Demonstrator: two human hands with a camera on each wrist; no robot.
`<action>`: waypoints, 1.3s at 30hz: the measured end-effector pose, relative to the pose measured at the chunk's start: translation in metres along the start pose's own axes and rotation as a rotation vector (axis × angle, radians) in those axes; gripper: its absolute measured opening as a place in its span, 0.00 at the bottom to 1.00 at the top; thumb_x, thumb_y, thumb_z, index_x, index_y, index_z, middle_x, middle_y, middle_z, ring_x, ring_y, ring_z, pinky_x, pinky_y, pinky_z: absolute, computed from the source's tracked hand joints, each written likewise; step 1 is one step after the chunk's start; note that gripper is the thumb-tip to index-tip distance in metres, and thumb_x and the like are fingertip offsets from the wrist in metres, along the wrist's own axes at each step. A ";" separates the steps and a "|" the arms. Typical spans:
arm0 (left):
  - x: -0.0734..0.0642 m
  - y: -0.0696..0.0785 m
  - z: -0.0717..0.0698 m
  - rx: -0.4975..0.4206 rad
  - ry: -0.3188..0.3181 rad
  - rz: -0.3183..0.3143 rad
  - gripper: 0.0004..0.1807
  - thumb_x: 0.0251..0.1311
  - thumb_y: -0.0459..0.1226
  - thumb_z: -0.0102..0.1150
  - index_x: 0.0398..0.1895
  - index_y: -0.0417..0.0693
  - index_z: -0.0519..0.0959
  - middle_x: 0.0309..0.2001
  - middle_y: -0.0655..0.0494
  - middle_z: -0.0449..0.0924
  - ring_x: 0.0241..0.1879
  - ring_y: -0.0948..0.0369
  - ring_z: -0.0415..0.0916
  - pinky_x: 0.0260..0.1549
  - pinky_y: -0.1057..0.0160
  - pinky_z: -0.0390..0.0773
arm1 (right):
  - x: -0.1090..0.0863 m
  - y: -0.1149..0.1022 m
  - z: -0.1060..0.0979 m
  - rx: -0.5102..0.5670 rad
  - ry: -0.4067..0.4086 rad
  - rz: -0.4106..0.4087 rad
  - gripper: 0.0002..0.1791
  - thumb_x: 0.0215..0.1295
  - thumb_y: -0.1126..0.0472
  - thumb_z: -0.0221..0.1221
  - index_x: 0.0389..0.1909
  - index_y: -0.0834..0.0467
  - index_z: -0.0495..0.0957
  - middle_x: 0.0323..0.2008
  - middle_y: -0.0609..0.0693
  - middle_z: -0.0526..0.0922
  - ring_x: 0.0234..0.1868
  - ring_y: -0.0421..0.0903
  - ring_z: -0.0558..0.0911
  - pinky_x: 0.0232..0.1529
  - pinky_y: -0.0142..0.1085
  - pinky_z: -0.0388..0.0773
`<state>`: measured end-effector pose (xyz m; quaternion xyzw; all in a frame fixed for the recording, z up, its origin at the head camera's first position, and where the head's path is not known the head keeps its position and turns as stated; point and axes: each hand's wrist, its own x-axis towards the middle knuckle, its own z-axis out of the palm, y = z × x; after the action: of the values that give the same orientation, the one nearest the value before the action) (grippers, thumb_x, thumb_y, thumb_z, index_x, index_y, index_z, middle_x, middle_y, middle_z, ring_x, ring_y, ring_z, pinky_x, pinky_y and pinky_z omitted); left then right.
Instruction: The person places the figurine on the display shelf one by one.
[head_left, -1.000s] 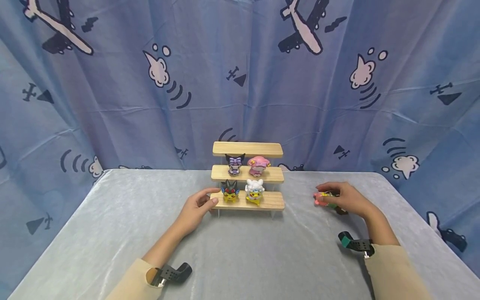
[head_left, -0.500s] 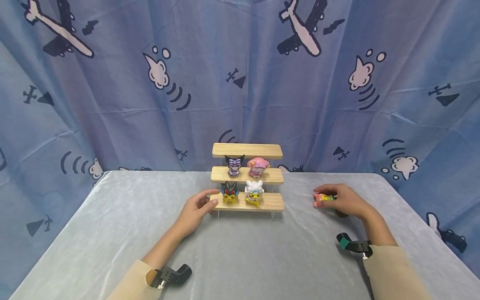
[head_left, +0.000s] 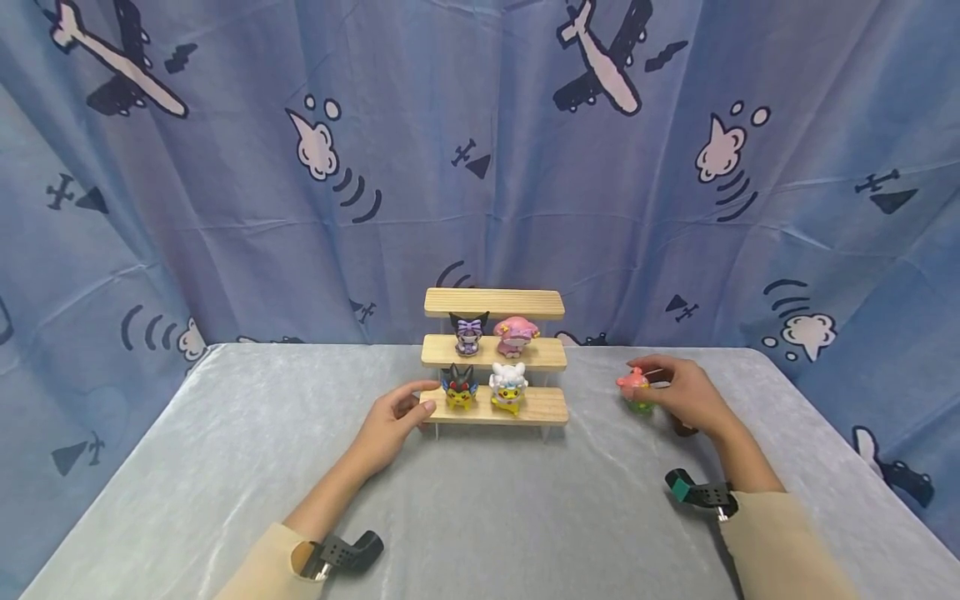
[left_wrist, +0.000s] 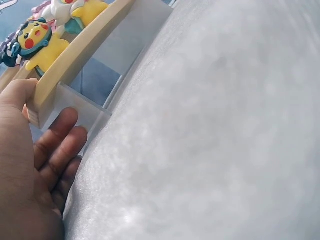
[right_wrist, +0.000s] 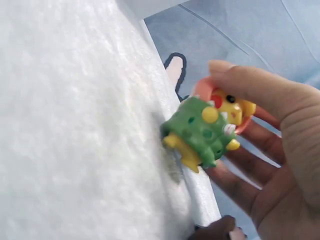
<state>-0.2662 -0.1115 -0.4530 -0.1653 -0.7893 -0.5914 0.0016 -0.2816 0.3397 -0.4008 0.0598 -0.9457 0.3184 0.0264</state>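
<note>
My left hand (head_left: 396, 418) holds the left end of the lowest board of a three-tier wooden display shelf (head_left: 551, 406). In the left wrist view, the thumb (left_wrist: 20, 94) lies against the board while several fingers curl below it. Well to the shelf's right, my right hand (head_left: 690, 393) pinches a small figurine (right_wrist: 200, 131) between thumb and fingers. It has a yellow face, a pink-red top and a green spotted body with yellow feet. The figurine looks close above the cloth; whether it touches is unclear.
The lowest board bears a black-hooded yellow figurine (head_left: 460, 388) and a white-hooded one (head_left: 508, 387). On the middle board stand a black-and-purple figurine (head_left: 468, 333) and a pink one (head_left: 516, 336). A dark brown object (right_wrist: 217, 231) lies near my right hand. A patterned curtain (head_left: 480, 167) hangs behind.
My right hand has gripped the figurine, which lay on its side, and turned it more upright, shifting it slightly left. My left hand stays on the shelf.
</note>
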 end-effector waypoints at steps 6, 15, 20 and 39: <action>0.000 -0.002 0.000 0.004 -0.002 -0.005 0.20 0.71 0.42 0.59 0.63 0.49 0.79 0.31 0.41 0.82 0.33 0.57 0.80 0.36 0.65 0.77 | 0.003 0.000 0.011 0.047 0.099 0.015 0.33 0.59 0.45 0.72 0.57 0.63 0.77 0.56 0.65 0.81 0.57 0.63 0.81 0.53 0.52 0.79; 0.001 -0.001 0.001 0.015 0.000 -0.003 0.19 0.71 0.43 0.59 0.63 0.50 0.79 0.32 0.40 0.82 0.32 0.57 0.79 0.36 0.65 0.76 | 0.005 -0.001 0.020 0.045 0.120 -0.055 0.27 0.65 0.48 0.68 0.59 0.59 0.80 0.58 0.64 0.81 0.55 0.63 0.81 0.46 0.41 0.77; 0.001 -0.001 0.000 0.015 0.000 0.006 0.19 0.71 0.42 0.59 0.63 0.49 0.78 0.32 0.39 0.82 0.32 0.57 0.79 0.36 0.65 0.76 | 0.006 0.001 0.019 0.007 0.087 -0.048 0.32 0.60 0.47 0.71 0.62 0.59 0.78 0.59 0.64 0.81 0.54 0.62 0.81 0.46 0.44 0.78; 0.000 -0.002 0.001 -0.006 -0.003 0.003 0.20 0.71 0.41 0.59 0.63 0.48 0.78 0.32 0.39 0.82 0.32 0.57 0.80 0.37 0.65 0.77 | 0.004 0.000 0.016 -0.020 0.006 -0.084 0.39 0.57 0.53 0.74 0.67 0.61 0.72 0.59 0.66 0.80 0.53 0.63 0.83 0.50 0.55 0.80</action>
<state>-0.2668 -0.1111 -0.4549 -0.1676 -0.7873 -0.5933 0.0008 -0.2854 0.3298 -0.4138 0.0981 -0.9455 0.3075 0.0433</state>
